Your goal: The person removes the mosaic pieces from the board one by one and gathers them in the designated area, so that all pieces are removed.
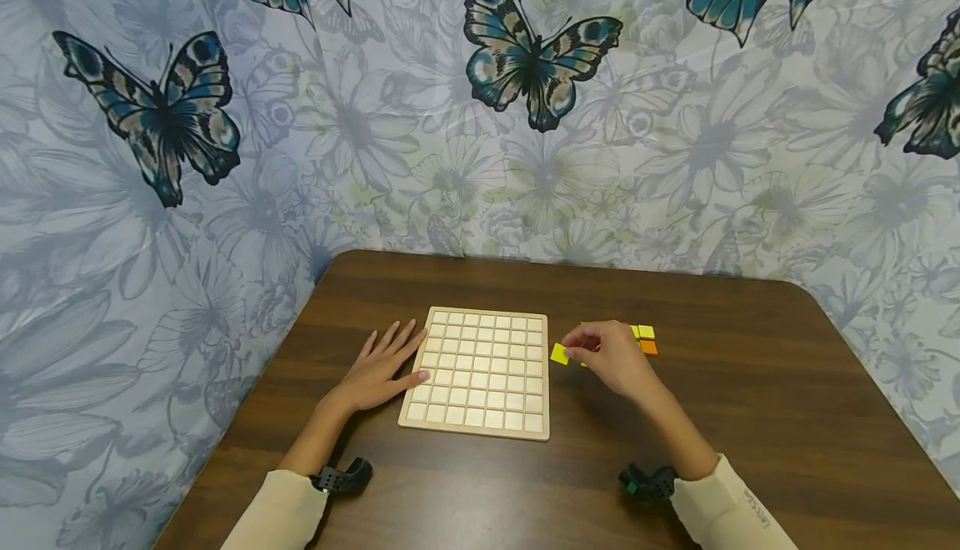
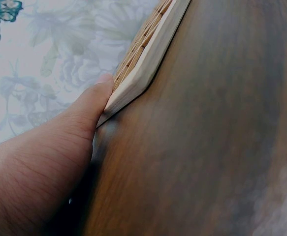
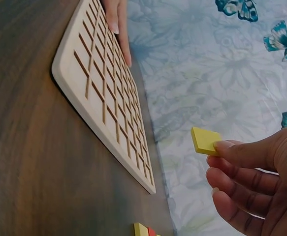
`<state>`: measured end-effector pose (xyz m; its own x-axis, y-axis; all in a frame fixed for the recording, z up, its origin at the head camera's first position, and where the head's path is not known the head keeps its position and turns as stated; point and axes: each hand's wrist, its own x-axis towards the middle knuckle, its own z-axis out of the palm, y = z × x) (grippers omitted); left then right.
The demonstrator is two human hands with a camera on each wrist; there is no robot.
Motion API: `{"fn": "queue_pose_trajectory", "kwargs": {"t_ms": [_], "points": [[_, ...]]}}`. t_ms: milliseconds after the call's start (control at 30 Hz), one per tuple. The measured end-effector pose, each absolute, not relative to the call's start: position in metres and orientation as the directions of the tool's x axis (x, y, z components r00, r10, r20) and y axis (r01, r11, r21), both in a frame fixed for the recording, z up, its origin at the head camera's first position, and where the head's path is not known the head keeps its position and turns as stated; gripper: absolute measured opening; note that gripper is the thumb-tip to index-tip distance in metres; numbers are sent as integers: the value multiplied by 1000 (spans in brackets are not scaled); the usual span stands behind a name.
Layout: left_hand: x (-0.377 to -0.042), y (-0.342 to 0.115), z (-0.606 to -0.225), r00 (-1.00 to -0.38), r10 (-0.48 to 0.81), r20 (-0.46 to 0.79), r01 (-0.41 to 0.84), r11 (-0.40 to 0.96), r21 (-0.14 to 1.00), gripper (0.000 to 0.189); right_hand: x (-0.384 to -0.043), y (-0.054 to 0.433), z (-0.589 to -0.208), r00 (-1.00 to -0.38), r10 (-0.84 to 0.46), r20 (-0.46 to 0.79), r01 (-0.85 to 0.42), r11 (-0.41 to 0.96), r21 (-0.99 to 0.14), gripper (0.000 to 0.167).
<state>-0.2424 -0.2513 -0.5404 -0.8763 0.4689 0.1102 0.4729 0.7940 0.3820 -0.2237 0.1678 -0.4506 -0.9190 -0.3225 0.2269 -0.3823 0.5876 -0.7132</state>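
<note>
A pale wooden grid board [image 1: 480,371] lies on the brown table, its square cells marked off by grooves. Along its left edge rests my left hand [image 1: 384,369], fingers spread and straight, with the thumb over the rim; the left wrist view shows that thumb against the board's wooden edge [image 2: 133,86]. To the right of the board, my right hand [image 1: 611,358] pinches a yellow square tile [image 3: 206,140] between thumb and fingertips, raised above the table in the right wrist view. The other fingers of that hand are curled beneath.
More square tiles lie behind my right hand, among them a yellow tile [image 1: 646,332] and an orange tile [image 1: 648,347]; the hand partly hides this group. A butterfly-patterned cloth [image 1: 540,175] hangs behind the table's [image 1: 750,383] far edge.
</note>
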Motion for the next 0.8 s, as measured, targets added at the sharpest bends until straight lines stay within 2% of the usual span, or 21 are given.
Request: {"fn": "queue_pose_trajectory", "kwargs": {"t_ms": [800], "points": [[-240, -250, -540, -881, 462, 100, 462, 798, 387, 81, -244, 224, -447, -964, -224, 144, -259, 659, -706, 8]]}}
